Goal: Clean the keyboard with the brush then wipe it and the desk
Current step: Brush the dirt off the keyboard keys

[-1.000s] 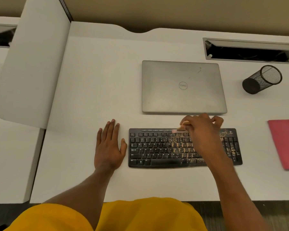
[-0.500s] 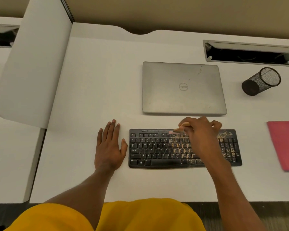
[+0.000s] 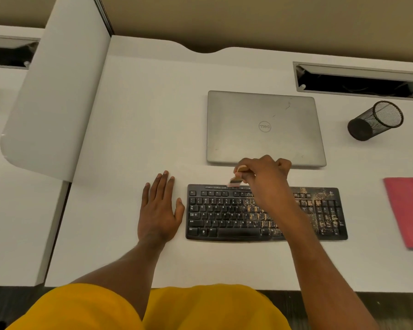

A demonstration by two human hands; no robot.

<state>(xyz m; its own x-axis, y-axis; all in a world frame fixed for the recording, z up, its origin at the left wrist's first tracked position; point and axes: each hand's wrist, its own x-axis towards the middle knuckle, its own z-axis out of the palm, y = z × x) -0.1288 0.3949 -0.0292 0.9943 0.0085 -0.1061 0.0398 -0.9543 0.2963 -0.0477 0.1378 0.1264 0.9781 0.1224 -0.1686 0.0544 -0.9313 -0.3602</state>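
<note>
Nearest the camera: yellow clothing (image 3: pixel 153 308) at the bottom edge, both bare forearms reaching out over the white desk (image 3: pixel 129 139)

Left hand (image 3: pixel 159 208) lies flat, palm down on the desk, fingers spread and holding nothing. It sits just beside the keyboard's left end; I can't tell if the thumb touches it

Keyboard (image 3: pixel 227 213) is black and lies square to the desk edge. The left half looks fairly clean, while tan dust and crumbs cover the middle keys and the right end, number pad included. The right forearm crosses the middle of it and hides a strip of keys

Right hand (image 3: pixel 266 177) is over the keyboard's far edge, fingers closed round a small brush (image 3: pixel 237 176) with a wooden handle. The bristles point down and left from the grip and meet the top row of keys; they're blurred, so contact is likely but not certain

Just past the grip: closed grey laptop (image 3: pixel 264 127), its near edge partly hidden by the knuckles. It is close to the keyboard but apart from it

Right of the grip: red cloth (image 3: pixel 408 210) flat on the desk, beyond the keyboard's right end and cut off by the frame

Farther right and back: black mesh pen cup (image 3: pixel 374 121), apart from the laptop. Behind it is an open cable tray (image 3: pixel 358 79) set into the desk

Far left of the grip: white divider panel (image 3: pixel 57 91), with another desk beyond it
</note>
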